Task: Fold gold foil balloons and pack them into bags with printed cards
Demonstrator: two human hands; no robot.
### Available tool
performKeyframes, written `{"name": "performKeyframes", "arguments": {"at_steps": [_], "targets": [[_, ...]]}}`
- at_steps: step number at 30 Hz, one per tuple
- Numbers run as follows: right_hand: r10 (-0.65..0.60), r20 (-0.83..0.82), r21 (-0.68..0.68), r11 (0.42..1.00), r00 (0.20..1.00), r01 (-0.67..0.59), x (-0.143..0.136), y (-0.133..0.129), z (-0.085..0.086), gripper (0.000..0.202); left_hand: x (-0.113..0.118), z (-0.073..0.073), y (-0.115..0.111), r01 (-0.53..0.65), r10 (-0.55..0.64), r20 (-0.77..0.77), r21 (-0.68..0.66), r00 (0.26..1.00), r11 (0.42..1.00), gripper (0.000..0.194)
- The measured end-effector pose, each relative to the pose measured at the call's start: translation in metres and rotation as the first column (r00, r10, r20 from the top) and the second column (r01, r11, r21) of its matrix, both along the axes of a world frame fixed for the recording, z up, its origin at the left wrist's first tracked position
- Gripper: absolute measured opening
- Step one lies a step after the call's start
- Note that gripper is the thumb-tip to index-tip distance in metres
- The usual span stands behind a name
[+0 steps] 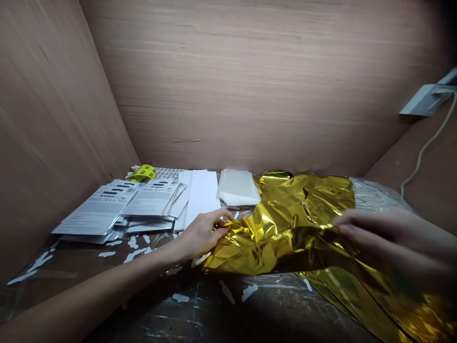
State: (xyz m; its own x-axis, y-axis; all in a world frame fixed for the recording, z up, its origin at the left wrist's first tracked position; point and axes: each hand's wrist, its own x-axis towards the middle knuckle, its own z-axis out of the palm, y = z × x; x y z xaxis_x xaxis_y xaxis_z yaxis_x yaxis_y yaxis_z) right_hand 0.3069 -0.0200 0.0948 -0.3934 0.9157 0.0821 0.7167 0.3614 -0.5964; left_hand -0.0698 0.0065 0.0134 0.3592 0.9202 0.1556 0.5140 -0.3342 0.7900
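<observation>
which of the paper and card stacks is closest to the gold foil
The squarish off-white stack, right beside the gold foil; the long plain white sheets and the printed cards all lie farther left.

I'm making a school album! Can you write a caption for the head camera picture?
The left hand and right hand pinch crumpled gold foil, near printed cards and white sheets.

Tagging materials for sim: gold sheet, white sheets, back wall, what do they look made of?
Gold sheet: foil or metallised film, mirror-glossy; sharp creases, bright glints.
White sheets: probably paper or card, matte; flat, no glints.
Back wall: wood or wood-look board, fairly matte; streaky grain.
</observation>
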Motion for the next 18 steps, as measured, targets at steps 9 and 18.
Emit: {"name": "performKeyframes", "arguments": {"at_steps": [9, 18], "targets": [[-0.055, -0.073, -0.379, 0.925, 0.996, 0.024, -0.061, 0.112, -0.024, 0.053, -0.02, 0.018, 0.011, 0.089, 0.109, 0.341, -0.516, 0.934, 0.852, 0.072], [-0.206, -0.1, -0.25, 0.952, 0.973, 0.176, -0.088, 0.149, -0.035, 0.059, -0.02, 0.031, 0.004, 0.032, -0.012, 0.107, -0.187, 0.994, 0.982, 0.045]]}}
